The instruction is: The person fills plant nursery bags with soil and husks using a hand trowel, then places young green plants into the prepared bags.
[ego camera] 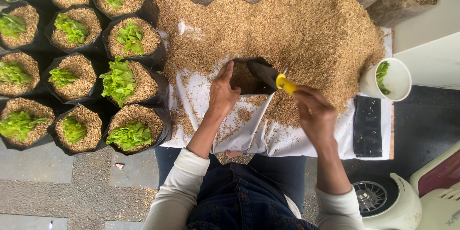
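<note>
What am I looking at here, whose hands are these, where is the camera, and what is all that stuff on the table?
This is one picture from a camera worn on a person's head, looking straight down at their own two bare hands. No machine is involved. The left hand holds open the rim of a black grow bag. The right hand grips a small tool with a yellow handle over that bag. They work on a white cloth heaped with a pile of tan husks. To the left stand filled black bags with green seedlings. On the right sits a white cup holding more seedlings, beside flat empty black bags.
</note>
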